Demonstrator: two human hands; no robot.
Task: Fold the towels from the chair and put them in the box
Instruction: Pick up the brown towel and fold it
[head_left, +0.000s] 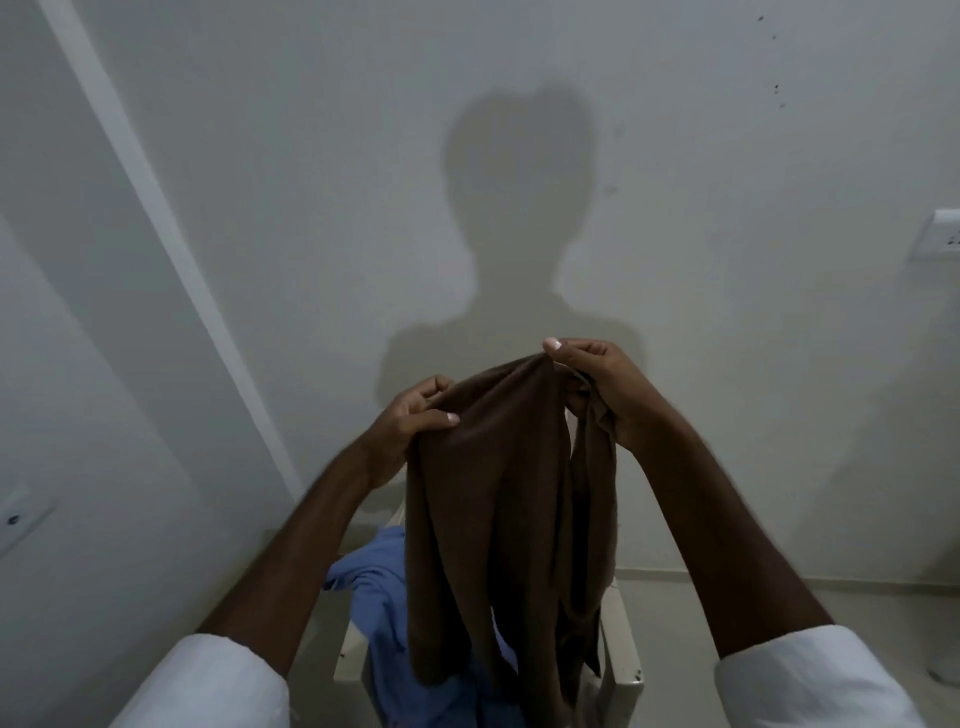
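One brown towel (488, 519), one blue towel (374, 582). One white chair (621, 649). Two hands: left hand (410, 415), right hand (597, 384). One wall plate (943, 239).

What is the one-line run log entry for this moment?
left hand: pinches brown towel | right hand: pinches brown towel | brown towel: hangs unfolded | blue towel: on chair

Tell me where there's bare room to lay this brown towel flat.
The floor right of the chair, up to the wall, looks bare. The chair seat is crowded: the blue towel covers what shows of it, and the brown towel hangs in front of it from your left hand and right hand.
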